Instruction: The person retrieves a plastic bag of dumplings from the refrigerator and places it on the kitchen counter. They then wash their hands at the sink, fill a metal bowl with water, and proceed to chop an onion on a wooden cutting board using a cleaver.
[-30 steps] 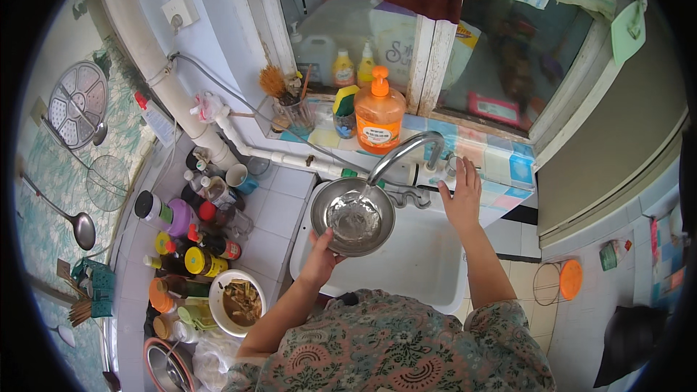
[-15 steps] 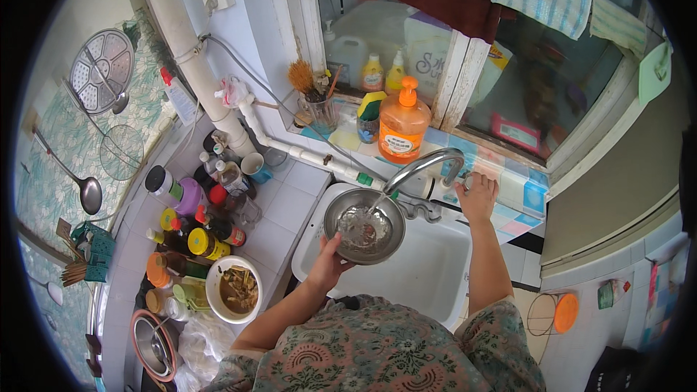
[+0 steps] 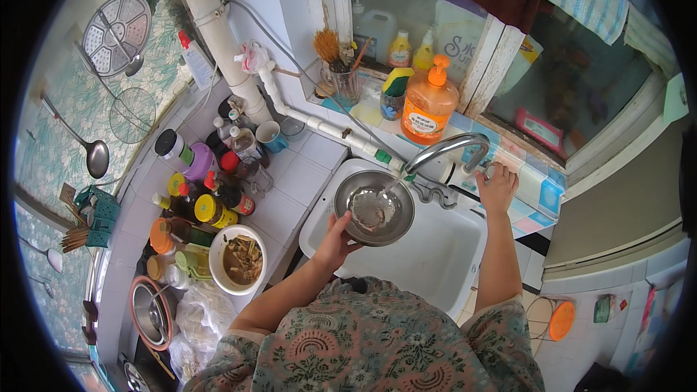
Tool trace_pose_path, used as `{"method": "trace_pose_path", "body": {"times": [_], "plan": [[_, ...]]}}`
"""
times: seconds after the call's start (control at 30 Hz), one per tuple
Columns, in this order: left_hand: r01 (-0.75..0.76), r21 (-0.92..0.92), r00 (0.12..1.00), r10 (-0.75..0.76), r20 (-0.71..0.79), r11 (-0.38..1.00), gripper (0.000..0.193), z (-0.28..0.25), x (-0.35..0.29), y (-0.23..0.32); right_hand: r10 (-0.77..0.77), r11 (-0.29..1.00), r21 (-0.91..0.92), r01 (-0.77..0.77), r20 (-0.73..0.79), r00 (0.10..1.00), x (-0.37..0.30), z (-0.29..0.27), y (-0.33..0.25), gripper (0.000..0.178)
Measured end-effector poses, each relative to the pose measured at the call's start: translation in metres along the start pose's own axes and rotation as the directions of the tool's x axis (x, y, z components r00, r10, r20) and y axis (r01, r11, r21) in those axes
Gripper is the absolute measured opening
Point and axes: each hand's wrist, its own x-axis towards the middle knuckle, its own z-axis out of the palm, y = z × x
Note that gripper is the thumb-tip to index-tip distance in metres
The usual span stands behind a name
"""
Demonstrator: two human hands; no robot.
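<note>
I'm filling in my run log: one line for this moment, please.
left hand: holds metal bowl under faucet | right hand: on tap handle | water running into bowl

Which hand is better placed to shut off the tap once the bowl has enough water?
Probably the right hand: it already rests at the tap handle behind the faucet. The left hand grips the steel bowl under the stream.

The round metal bowl (image 3: 374, 207) was shiny and grey. It sat level, open side up, over the white sink (image 3: 435, 261), near the sink's 10 o'clock corner. Water ran into its middle from the curved silver tap (image 3: 444, 151), which stood at 2 o'clock from the bowl. The tap's small handle (image 3: 490, 171) was at the 3 o'clock end of the tap
</note>
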Motion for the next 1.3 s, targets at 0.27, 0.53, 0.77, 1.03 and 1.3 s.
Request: {"method": "trace_pose_path", "body": {"times": [0.27, 0.53, 0.77, 1.03, 1.3], "plan": [[0.018, -0.043, 0.999, -0.02, -0.027, 0.999, 0.067, -0.002, -0.004, -0.006, 0.024, 1.0, -0.017, -0.024, 0.025, 0.999, 0.0, -0.003, -0.003, 0.042], [0.051, -0.065, 0.996, -0.056, -0.074, 0.997, 0.062, 0.0, -0.007, -0.004, 0.01, 1.0, -0.018, -0.01, 0.002, 1.0, 0.001, -0.002, -0.002, 0.041], [0.056, -0.091, 0.994, -0.064, -0.084, 0.994, 0.057, -0.003, -0.004, -0.009, 0.031, 0.999, -0.019, -0.031, 0.023, 0.999, 0.001, -0.002, -0.002, 0.044], [0.073, -0.129, 0.994, -0.083, -0.076, 0.989, 0.055, -0.008, 0.0, -0.012, 0.021, 1.0, -0.013, -0.021, 0.009, 1.0, 0.0, 0.001, -0.001, 0.044], [0.086, -0.137, 0.991, -0.099, -0.089, 0.987, 0.058, -0.006, 0.001, -0.012, 0.04, 0.999, -0.01, -0.039, 0.019, 0.999, 0.001, 0.001, 0.0, 0.043]]}}
